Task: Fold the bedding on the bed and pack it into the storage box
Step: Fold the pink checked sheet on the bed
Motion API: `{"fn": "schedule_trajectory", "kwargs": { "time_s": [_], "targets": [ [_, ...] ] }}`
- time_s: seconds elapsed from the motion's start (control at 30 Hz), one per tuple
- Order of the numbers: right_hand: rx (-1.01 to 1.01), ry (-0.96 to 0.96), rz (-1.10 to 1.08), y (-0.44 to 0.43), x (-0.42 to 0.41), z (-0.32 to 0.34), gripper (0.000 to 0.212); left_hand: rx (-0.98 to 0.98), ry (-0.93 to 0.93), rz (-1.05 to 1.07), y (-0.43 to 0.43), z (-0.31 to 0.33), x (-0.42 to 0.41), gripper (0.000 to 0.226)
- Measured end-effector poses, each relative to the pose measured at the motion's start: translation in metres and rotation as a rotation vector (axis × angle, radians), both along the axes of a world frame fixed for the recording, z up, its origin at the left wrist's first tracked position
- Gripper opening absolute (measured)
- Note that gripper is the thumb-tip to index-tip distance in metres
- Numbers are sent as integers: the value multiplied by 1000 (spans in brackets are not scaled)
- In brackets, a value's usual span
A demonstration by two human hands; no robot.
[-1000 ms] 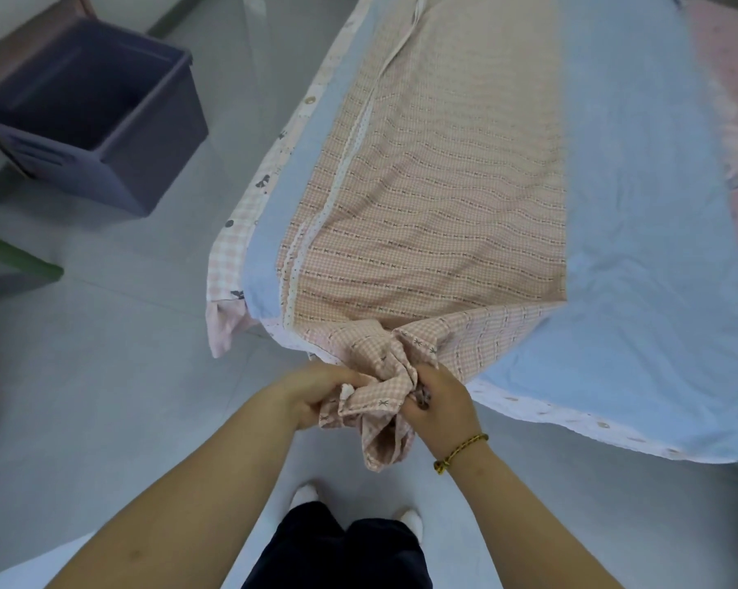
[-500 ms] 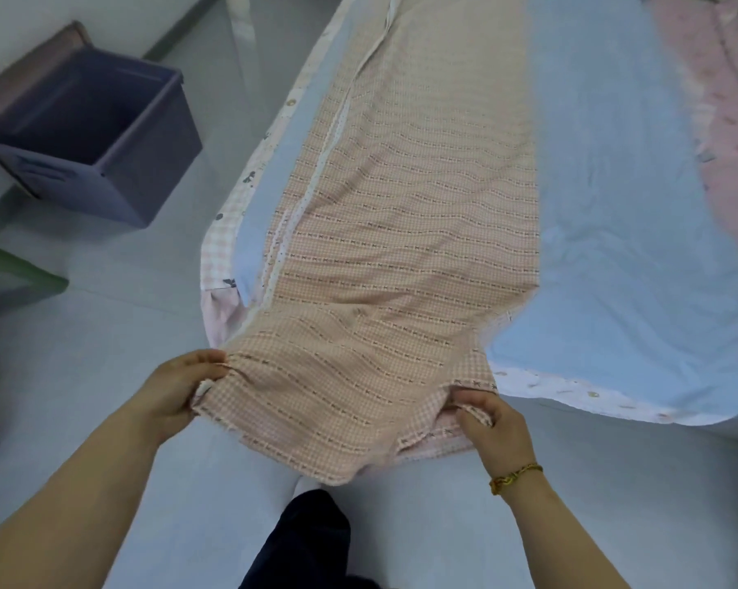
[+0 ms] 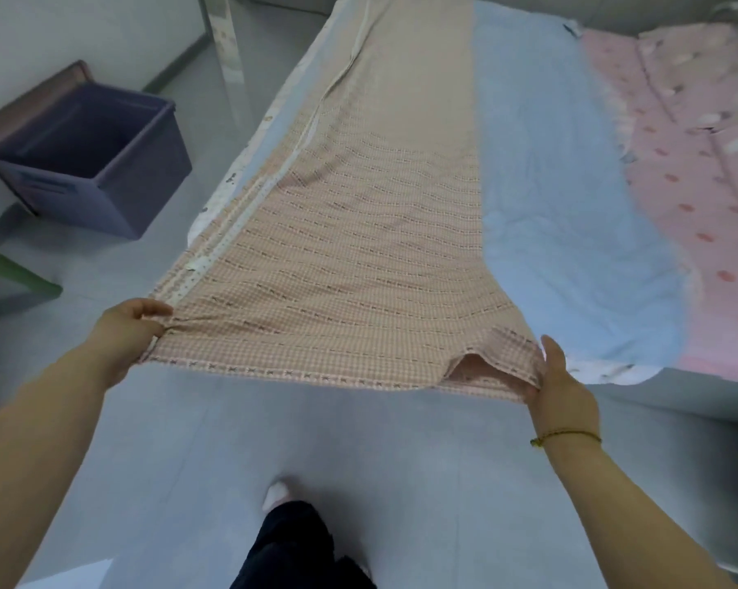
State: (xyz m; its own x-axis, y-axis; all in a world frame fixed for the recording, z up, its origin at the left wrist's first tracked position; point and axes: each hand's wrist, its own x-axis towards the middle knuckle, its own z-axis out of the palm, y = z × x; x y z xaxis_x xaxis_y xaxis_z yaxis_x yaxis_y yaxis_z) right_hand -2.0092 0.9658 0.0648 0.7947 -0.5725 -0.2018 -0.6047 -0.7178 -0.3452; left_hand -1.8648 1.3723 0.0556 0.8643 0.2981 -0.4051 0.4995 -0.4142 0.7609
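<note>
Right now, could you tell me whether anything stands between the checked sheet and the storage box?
Nothing visible does: only bare floor lies between the checked sheet and the open storage box.

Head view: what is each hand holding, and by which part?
The pink checked sheet. The left hand grips its near left corner, the right hand its near right corner, with the near edge stretched between them.

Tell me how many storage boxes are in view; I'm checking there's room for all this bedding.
1: a purple storage box, open-topped, stands on the floor to the left of the checked sheet, near the wall. Others could stand outside the frame.
</note>
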Motion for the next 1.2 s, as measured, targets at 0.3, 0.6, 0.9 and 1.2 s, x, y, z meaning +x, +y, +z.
{"fn": "schedule_trajectory", "kwargs": {
  "time_s": [0.3,0.6,0.9,1.2],
  "targets": [
    [377,-308,-299,-28,-3,22,46,-263,89,75,-7,11,-12,29],
    [768,-362,-490,-16,-14,8,62,-423,212,68,-2,-6,-7,45],
    [735,-328,-510,7,-6,-1,64,-78,316,-232,15,-10,-3,40],
    [706,-267,-579,18,-10,-8,43,-72,204,-275,12,-6,-6,35]
  ]
}}
